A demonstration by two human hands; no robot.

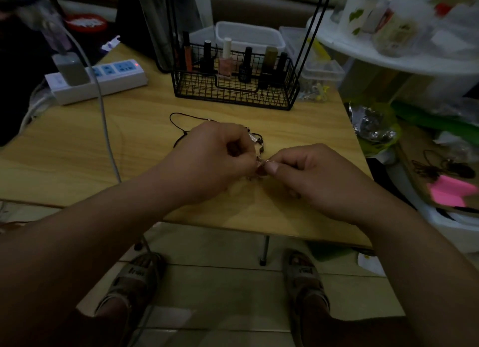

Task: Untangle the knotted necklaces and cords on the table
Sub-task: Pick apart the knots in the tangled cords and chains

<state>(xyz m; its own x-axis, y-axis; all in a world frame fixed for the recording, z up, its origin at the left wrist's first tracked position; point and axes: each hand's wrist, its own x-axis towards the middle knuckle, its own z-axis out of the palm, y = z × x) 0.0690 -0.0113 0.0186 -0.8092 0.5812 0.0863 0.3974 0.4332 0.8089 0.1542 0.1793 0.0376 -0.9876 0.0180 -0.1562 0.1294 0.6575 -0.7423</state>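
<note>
Head view over a low, light-wood surface: a person's left hand and right hand meet above its middle, each with fingers curled, pinching a fine, pale metal chain at the knot between their fingertips. The step in hand looks to be loosening that knot. It is best done by holding the strands close to the tangle and easing them apart with small sideways pulls, since a hard tug would likely draw the knot tighter or snap a link. The slack beyond should lie loose on the surface so it can feed through. The tangle appears to be a bundle of thin dark cord and fine chain. One black cord loops out across the wood just beyond the left hand, a small silvery charm shows beside its knuckles, and the rest is hidden under the hands. Dim light blurs the links, so how many pieces are entwined cannot be told.
</note>
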